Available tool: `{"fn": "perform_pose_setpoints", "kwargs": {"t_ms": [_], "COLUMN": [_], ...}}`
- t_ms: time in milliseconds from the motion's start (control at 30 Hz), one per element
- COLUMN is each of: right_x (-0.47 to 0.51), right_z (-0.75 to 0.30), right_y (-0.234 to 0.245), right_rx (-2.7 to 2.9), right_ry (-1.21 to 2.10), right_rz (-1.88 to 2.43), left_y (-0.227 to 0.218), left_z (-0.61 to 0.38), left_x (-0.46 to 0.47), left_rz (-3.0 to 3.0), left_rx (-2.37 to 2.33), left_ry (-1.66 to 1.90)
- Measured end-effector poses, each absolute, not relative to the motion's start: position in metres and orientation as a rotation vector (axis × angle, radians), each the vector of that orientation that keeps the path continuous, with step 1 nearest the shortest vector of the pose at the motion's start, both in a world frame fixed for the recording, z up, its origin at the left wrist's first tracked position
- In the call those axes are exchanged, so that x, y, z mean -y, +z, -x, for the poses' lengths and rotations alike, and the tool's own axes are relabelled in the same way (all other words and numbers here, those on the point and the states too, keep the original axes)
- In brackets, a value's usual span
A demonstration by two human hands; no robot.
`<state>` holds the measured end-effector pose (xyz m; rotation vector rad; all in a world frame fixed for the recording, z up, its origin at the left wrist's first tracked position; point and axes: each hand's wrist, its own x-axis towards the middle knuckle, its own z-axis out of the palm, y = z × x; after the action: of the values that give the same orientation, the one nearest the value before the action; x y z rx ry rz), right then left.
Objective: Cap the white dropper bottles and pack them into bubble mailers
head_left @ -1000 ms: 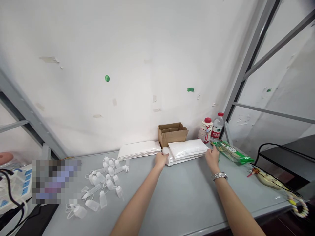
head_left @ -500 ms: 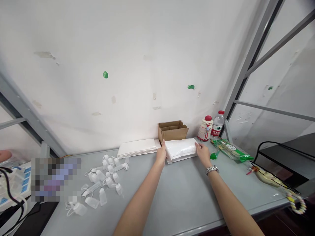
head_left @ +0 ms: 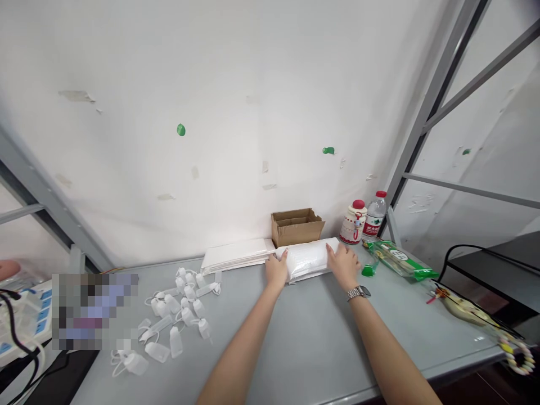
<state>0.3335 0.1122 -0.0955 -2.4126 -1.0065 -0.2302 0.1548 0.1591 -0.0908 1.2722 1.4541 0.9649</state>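
A white packet in shiny clear plastic (head_left: pixel 307 261) lies on the grey table, in front of a cardboard box. My left hand (head_left: pixel 277 270) grips its left end, thumb up along the near side and fingers bent around the edge. At the right end, my right hand (head_left: pixel 343 264) holds the packet with the thumb on top; its fingers lie over the end and are slightly blurred. A metal watch (head_left: pixel 358 292) is on my right wrist. Beside my left hand lies a stack of flat white sheets or envelopes (head_left: pixel 236 254), partly behind it.
Several small translucent squeeze bottles (head_left: pixel 176 340) are scattered on the left. The open cardboard box (head_left: pixel 297 232) stands by the wall. A cream bottle with a red lid (head_left: pixel 352 224), a water bottle (head_left: pixel 374 216) and a green-and-clear plastic pack (head_left: pixel 400 260) stand or lie right.
My right hand has shifted left from the packet's right edge onto its top. My left hand has slid slightly lower and turned, thumb now upward. The packet looks more rounded.
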Motion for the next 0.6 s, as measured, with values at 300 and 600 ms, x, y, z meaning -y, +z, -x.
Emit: {"fn": "perform_pose_setpoints", "kwargs": {"t_ms": [300,600], "right_x": [-0.111,-0.11], "right_z": [-0.331,-0.348], "right_y": [-0.095,-0.095], "right_rx": [0.975,0.9], "right_ry": [-0.295,-0.24], "right_rz": [2.371,2.09], "left_y": [-0.082,-0.091], "left_z": [-0.159,-0.167], "left_x": [-0.139,-0.166], "left_rz": [-1.392,-1.098], "left_rx": [-1.402,-1.218], "left_ry": [1.117,1.008]}}
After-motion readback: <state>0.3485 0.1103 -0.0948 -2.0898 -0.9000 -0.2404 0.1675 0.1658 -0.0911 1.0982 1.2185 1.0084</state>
